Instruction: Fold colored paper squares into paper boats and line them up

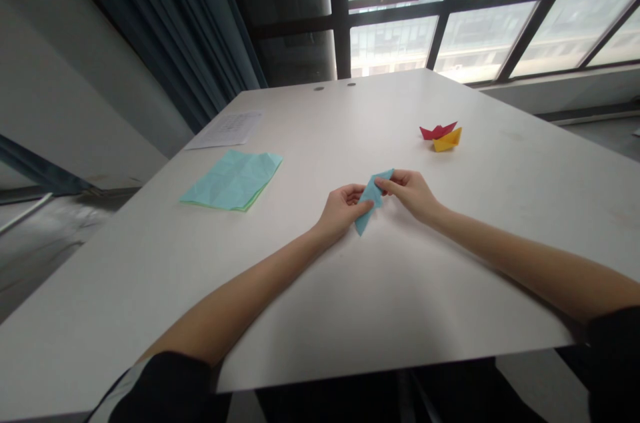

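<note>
A small piece of folded light-blue paper (370, 193) is held between my two hands, just above the table. My left hand (345, 206) pinches its lower left part, thumb on top and the other fingers curled behind. At the upper right end, my right hand (407, 191) grips the paper between thumb and fingers. One pointed corner of the paper hangs down toward me. The fingers partly cover its folds, so its full shape is hidden.
On the white table (320, 303), creased blue and green sheets (233, 179) lie to the left, with a printed page (227, 129) behind them. A red paper boat (437, 131) and a yellow paper boat (449, 140) touch at the right. Windows (393, 43) stand beyond.
</note>
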A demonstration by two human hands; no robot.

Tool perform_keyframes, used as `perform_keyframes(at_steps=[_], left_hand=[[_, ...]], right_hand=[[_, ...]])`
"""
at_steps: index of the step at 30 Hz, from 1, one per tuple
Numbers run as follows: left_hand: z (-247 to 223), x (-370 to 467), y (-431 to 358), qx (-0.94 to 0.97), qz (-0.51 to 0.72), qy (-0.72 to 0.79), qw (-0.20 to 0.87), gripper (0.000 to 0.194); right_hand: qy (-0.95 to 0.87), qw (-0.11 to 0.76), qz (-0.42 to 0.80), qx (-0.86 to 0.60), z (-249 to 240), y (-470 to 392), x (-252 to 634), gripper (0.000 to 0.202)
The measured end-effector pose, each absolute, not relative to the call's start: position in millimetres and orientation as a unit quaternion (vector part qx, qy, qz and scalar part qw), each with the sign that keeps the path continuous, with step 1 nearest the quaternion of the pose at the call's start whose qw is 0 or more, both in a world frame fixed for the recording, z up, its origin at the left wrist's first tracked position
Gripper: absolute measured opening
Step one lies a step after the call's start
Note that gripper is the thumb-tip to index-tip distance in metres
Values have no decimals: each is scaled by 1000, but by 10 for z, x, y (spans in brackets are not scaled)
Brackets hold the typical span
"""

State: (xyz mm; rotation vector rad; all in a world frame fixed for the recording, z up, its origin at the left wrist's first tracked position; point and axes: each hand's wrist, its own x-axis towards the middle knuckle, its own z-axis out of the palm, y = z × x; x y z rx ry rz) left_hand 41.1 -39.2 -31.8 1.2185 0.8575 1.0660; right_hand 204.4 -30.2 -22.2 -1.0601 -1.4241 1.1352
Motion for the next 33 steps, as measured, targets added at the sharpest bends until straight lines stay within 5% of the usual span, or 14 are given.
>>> perform_keyframes(at_steps=[21,33], left_hand=[[-333,355,-347,518,420,405,625,38],[-348,297,-304,624,394,418,530,29]], right_hand=[[-539,493,520,-442,-331,-222,2098,32],[-510,510,555,-414,-363,-183,2113,29]])
